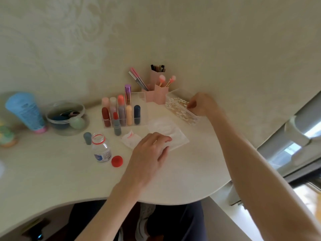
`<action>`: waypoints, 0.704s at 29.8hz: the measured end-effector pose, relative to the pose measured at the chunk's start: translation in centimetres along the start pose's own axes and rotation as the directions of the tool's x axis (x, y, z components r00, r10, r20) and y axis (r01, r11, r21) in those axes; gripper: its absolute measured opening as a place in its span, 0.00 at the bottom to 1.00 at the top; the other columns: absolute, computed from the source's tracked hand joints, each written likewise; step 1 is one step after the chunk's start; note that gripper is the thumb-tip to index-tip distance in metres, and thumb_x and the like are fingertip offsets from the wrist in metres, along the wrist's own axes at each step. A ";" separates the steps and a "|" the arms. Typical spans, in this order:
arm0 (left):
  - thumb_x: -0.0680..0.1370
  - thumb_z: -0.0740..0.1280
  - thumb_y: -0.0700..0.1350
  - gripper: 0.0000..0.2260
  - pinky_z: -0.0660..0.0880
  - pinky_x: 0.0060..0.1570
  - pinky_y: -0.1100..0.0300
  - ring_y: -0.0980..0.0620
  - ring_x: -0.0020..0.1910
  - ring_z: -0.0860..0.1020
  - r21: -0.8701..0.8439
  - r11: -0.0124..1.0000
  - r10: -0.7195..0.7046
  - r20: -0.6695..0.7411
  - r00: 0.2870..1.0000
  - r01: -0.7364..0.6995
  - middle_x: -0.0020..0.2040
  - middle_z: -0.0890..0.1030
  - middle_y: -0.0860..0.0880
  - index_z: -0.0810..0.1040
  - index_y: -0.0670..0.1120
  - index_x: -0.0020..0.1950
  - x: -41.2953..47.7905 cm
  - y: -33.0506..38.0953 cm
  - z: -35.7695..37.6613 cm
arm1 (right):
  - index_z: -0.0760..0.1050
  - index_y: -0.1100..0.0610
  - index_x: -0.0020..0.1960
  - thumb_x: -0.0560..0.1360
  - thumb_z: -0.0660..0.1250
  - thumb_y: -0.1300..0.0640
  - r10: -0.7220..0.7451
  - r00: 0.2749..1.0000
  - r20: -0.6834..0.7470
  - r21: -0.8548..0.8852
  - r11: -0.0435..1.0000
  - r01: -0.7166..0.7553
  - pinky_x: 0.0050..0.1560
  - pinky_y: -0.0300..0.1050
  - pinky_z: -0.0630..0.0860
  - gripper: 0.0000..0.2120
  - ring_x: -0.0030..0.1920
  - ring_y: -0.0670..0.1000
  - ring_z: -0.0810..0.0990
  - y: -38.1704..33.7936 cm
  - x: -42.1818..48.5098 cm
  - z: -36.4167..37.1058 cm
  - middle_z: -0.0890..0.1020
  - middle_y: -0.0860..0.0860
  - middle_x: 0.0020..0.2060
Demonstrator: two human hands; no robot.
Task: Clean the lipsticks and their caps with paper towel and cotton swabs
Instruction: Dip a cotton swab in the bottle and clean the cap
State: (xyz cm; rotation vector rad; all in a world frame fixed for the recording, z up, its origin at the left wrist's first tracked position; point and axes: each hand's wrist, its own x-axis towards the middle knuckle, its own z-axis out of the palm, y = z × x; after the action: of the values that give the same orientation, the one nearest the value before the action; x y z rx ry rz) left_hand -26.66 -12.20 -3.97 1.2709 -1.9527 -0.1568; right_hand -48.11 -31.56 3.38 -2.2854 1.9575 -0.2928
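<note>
A clear rack (141,100) holds several lipsticks in red, pink, peach and dark blue. In front of it an uncapped red lipstick (116,125) stands on the desk, and its grey-blue cap (87,138) stands apart to the left. A crumpled, pink-stained paper towel (130,138) lies beside a flat white paper towel (167,131). My left hand (150,150) hovers over the flat towel, fingers loosely apart and holding nothing. My right hand (202,103) reaches into the clear box of cotton swabs (180,110), fingertips pinched among the swabs; I cannot tell whether a swab is gripped.
A small open water bottle (101,148) and its red lid (117,161) sit left of my left hand. Pink brush holders (157,93) stand at the wall. A clear bowl of sponges (66,115) and a blue tube (26,111) are at the left. The curved desk edge (173,202) is near me.
</note>
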 end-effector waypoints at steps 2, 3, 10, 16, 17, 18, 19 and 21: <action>0.80 0.72 0.41 0.10 0.79 0.56 0.53 0.51 0.56 0.79 0.042 0.999 -0.002 0.009 1.000 0.001 0.56 0.81 0.52 0.80 0.48 0.60 0.2 -0.1 0.2 | 0.89 0.53 0.50 0.74 0.72 0.61 -0.002 1.000 0.016 -0.023 1.000 0.003 0.49 0.45 0.79 0.09 0.48 0.56 0.87 -0.2 0.2 -0.2 0.89 0.54 0.45; 0.80 0.72 0.42 0.10 0.79 0.56 0.53 0.51 0.55 0.79 0.054 0.999 0.002 0.010 1.000 -0.003 0.56 0.81 0.52 0.80 0.48 0.60 0.1 -0.1 0.2 | 0.89 0.53 0.49 0.73 0.72 0.62 -0.004 1.000 0.014 -0.029 1.000 0.004 0.48 0.45 0.80 0.09 0.47 0.56 0.87 -0.1 0.3 -0.3 0.89 0.54 0.44; 0.80 0.71 0.42 0.09 0.79 0.52 0.56 0.52 0.53 0.79 0.092 0.996 0.015 0.040 0.999 -0.018 0.56 0.79 0.52 0.80 0.48 0.60 -0.1 -0.2 0.4 | 0.89 0.52 0.49 0.73 0.72 0.61 0.002 1.000 0.013 -0.033 0.999 -0.002 0.48 0.45 0.79 0.09 0.49 0.57 0.87 0.5 0.3 0.4 0.89 0.54 0.46; 0.79 0.71 0.44 0.11 0.79 0.52 0.59 0.53 0.53 0.80 0.109 0.994 0.003 0.059 0.998 -0.010 0.56 0.79 0.52 0.80 0.49 0.61 -0.1 -0.3 0.5 | 0.87 0.52 0.44 0.72 0.72 0.60 0.013 1.000 -0.026 -0.002 1.000 -0.013 0.47 0.47 0.81 0.06 0.46 0.57 0.86 0.5 0.3 0.3 0.88 0.54 0.42; 0.79 0.71 0.44 0.10 0.79 0.52 0.58 0.53 0.53 0.80 0.109 0.994 0.003 0.063 0.998 -0.010 0.56 0.79 0.53 0.80 0.50 0.61 -0.1 -0.3 0.5 | 0.87 0.53 0.44 0.71 0.72 0.61 0.012 0.999 -0.047 0.027 1.000 -0.011 0.48 0.48 0.81 0.05 0.45 0.56 0.86 0.5 0.2 0.2 0.88 0.54 0.41; 0.80 0.71 0.44 0.10 0.80 0.52 0.58 0.53 0.53 0.80 0.108 0.994 0.006 0.065 0.998 -0.013 0.56 0.79 0.53 0.79 0.50 0.61 -0.1 -0.3 0.5 | 0.86 0.55 0.45 0.72 0.72 0.61 0.008 0.998 -0.069 0.057 0.998 -0.004 0.49 0.49 0.81 0.05 0.44 0.56 0.85 0.6 0.1 0.2 0.88 0.54 0.42; 0.80 0.71 0.44 0.10 0.80 0.52 0.57 0.53 0.53 0.80 0.107 0.994 0.007 0.069 0.998 -0.015 0.56 0.79 0.53 0.79 0.50 0.61 -0.1 -0.3 0.5 | 0.86 0.57 0.46 0.74 0.72 0.62 0.000 0.996 -0.091 0.085 0.996 0.008 0.50 0.50 0.80 0.04 0.45 0.56 0.84 0.6 0.0 0.2 0.87 0.54 0.42; 0.80 0.71 0.45 0.10 0.80 0.53 0.57 0.53 0.53 0.80 0.105 0.994 0.003 0.078 0.997 -0.011 0.57 0.79 0.53 0.79 0.50 0.62 -0.1 -0.2 0.5 | 0.85 0.58 0.48 0.76 0.72 0.62 -0.021 0.993 -0.116 0.138 0.990 0.037 0.51 0.50 0.78 0.03 0.45 0.55 0.81 0.7 -0.2 0.2 0.84 0.54 0.42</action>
State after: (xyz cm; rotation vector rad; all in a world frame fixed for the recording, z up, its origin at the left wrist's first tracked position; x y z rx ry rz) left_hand -26.78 -12.39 -4.44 1.3442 -2.0547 -0.1018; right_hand -48.79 -31.53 3.03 -2.2552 1.8899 -0.5568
